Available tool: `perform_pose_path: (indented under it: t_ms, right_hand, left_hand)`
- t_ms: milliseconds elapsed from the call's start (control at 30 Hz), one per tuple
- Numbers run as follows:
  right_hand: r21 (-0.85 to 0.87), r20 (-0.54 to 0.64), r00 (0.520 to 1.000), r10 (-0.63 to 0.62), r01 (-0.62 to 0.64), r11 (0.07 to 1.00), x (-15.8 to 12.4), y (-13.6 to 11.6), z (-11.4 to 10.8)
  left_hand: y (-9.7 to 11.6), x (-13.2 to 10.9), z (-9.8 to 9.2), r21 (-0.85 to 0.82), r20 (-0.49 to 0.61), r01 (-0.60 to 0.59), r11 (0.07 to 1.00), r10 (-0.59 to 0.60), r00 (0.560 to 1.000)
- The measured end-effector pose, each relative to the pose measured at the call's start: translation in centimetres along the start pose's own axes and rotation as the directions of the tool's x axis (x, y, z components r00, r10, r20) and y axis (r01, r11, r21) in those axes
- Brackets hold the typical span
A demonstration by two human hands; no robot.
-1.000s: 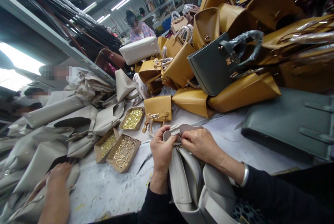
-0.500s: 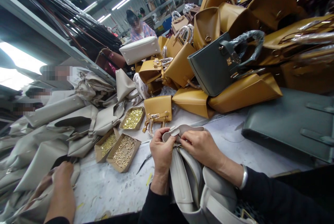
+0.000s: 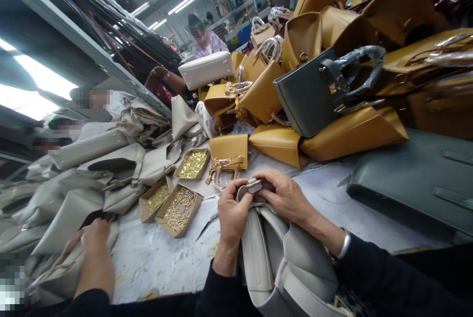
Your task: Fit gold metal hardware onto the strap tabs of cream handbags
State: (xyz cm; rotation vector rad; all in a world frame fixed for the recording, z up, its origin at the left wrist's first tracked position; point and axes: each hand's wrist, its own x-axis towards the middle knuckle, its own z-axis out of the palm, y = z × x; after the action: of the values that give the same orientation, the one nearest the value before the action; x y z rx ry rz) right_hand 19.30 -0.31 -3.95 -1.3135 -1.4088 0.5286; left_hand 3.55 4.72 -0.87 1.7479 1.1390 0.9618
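A light grey handbag [image 3: 310,263] stands tilted against my front at the table edge, its top open. Above its near side, my left hand [image 3: 233,213] pinches a grey strap [image 3: 242,193] near a small pale strap loop [image 3: 254,186]. My right hand [image 3: 286,196] is closed on the same strap from the other side of the loop, its fingers curled around the end. The fingertips of both hands almost meet there. What lies under the right fingers is partly hidden. A bracelet sits on my right wrist.
Cardboard trays of small gold metal pieces [image 3: 179,211] stand left of my hands. Mustard handbags [image 3: 266,92] and a dark green handbag [image 3: 306,92] are piled beyond. Grey bags [image 3: 70,213] heap at left, where a co-worker's hand [image 3: 96,238] rests. A large green bag [image 3: 414,179] lies right.
My right hand has shifted up and closer to the loop, and the strap tail that stuck out beyond it no longer shows. The view has swung slightly left.
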Motion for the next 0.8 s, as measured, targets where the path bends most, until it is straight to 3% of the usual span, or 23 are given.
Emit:
perform_pose_path:
  t_ms: [633,800]
  right_hand:
    - [0.102,-0.061,0.998,-0.005,0.012,0.995,-0.6,0.5,0.1]
    - [0.081,-0.066,0.996,-0.065,0.07,0.994,-0.7,0.6,0.2]
  left_hand:
    - [0.0,-1.1,0.7,0.217,-0.062,-0.06,0.974,0.075,0.995]
    - [-0.1,-1.5,1.1,0.239,-0.107,-0.061,0.969,0.088,0.99]
